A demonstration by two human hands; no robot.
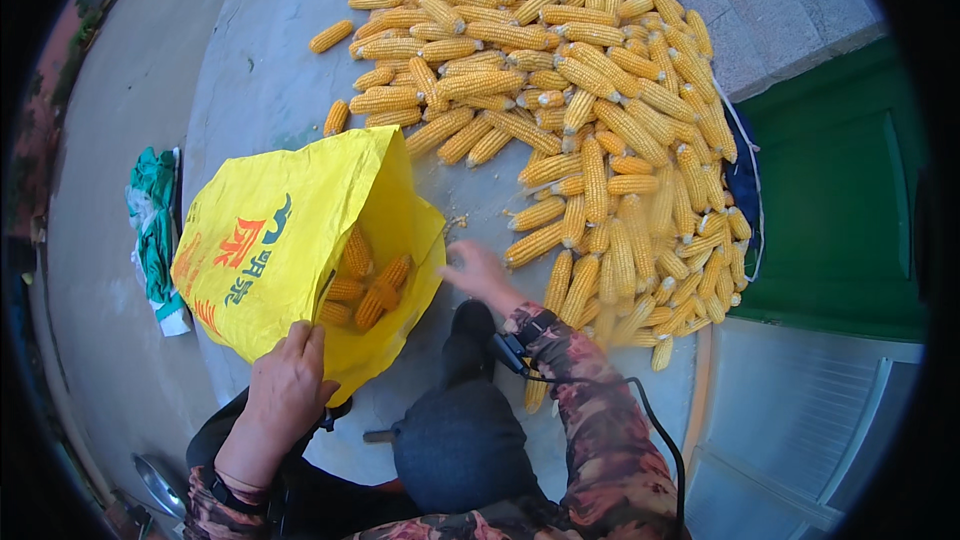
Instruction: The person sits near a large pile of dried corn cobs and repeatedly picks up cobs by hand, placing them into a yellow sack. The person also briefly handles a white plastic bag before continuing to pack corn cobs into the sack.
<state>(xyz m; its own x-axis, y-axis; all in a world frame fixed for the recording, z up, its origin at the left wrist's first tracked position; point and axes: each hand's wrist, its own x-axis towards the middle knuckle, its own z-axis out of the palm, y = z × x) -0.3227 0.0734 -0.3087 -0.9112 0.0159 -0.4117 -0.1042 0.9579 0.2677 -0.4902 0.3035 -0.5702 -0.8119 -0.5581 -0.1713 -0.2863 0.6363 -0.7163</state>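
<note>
A yellow woven sack (247, 225) printed with writing leans in front of me, its mouth facing right and towards me. Several husked ears of corn (386, 289) lie inside it. The near rim of the sack is pinched in my left hand (289, 375). Beside the far right rim is my right hand (484, 274), slightly blurred, thumb and fingers apart with nothing between them; whether it touches the rim is unclear. A large heap of yellow corn ears (540, 67) spreads ahead and to the right, reaching close to my right forearm.
A crumpled green and white sack (155, 232) lies on the concrete (247, 67) at left. At right are a green panel (832, 217), a translucent ribbed panel (787, 405) and grey stone steps (780, 0). A black cable (660, 427) runs along my right sleeve. A metal basin (159, 484) sits lower left.
</note>
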